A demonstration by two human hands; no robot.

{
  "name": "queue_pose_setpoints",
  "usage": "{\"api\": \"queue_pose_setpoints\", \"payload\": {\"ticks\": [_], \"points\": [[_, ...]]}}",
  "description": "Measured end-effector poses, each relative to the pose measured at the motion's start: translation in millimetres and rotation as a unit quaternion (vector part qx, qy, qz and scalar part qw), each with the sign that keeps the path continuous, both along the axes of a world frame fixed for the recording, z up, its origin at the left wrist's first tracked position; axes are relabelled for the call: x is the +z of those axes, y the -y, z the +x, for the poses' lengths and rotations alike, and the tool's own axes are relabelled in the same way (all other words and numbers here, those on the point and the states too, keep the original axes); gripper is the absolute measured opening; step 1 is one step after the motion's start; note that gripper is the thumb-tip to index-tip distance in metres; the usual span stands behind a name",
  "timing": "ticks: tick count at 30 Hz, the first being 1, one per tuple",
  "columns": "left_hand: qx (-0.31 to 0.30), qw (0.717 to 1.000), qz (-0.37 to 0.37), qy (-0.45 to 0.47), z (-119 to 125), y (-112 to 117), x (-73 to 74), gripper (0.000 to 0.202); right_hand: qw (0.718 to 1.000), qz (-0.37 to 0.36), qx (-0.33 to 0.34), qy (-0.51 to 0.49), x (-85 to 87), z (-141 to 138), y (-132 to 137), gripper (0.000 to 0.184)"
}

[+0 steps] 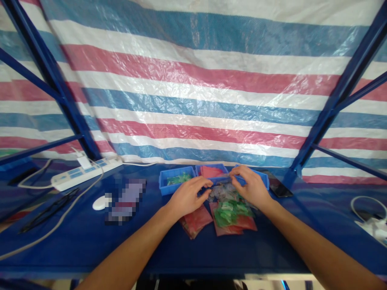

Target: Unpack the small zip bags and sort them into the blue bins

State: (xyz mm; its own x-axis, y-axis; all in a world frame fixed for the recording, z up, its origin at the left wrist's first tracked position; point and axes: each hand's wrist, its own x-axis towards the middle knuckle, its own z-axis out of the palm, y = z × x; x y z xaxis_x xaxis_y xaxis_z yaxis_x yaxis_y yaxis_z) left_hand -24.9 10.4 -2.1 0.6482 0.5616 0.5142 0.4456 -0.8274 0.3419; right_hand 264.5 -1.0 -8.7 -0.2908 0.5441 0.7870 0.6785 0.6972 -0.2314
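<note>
My left hand (pixel 189 196) and my right hand (pixel 249 185) meet over a pile of small plastic bags on the blue table (pixel 90 241). Both hands pinch a clear bag (pixel 223 189) between them, fingers closed on its edges. Under it lie a green bag (pixel 231 212) and red bags (pixel 196 219). Just behind the hands stand three small blue bins: one with green bags (pixel 177 180), one with red bags (pixel 211 170), and one (pixel 263 177) mostly hidden by my right hand.
A white power strip (pixel 86 171) with cables lies at the left rear. A white mouse (pixel 99 203) and black glasses (pixel 50 211) lie left. A dark phone (pixel 279 188) sits right of the bins. White cables (pixel 370 217) lie far right. Blue frame posts (pixel 329 112) and a striped tarp stand behind.
</note>
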Motion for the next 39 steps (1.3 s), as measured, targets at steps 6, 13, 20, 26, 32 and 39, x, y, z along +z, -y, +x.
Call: {"api": "queue_pose_setpoints", "payload": {"ticks": [6, 13, 20, 26, 32, 39], "points": [[-0.052, 0.998, -0.004, -0.041, 0.4, -2.0, -6.8, 0.025, 0.989, 0.0, -0.127, 0.07, -4.9, 41.0, -22.0, 0.019], [-0.05, 0.994, -0.044, -0.085, 0.1, -5.5, -10.7, 0.034, 0.952, -0.19, -0.198, 0.135, -1.0, 31.8, -16.6, 0.023], [-0.041, 0.994, -0.051, -0.086, 0.5, -5.8, -5.6, 0.021, 0.956, -0.171, -0.207, 0.119, 2.1, 25.7, -12.4, 0.03], [-0.034, 0.996, -0.033, -0.07, 2.8, -1.4, -3.5, 0.02, 0.971, -0.132, -0.181, 0.083, 2.8, 25.3, -12.1, 0.027], [-0.057, 0.996, -0.031, -0.066, 7.3, -1.3, -8.1, 0.042, 0.981, -0.095, -0.149, 0.075, 5.7, 21.3, -8.6, 0.027], [-0.06, 0.995, -0.014, -0.078, 9.4, -5.9, -14.4, 0.026, 0.991, -0.058, -0.103, 0.057, 8.5, 14.4, -3.4, 0.025]]}}
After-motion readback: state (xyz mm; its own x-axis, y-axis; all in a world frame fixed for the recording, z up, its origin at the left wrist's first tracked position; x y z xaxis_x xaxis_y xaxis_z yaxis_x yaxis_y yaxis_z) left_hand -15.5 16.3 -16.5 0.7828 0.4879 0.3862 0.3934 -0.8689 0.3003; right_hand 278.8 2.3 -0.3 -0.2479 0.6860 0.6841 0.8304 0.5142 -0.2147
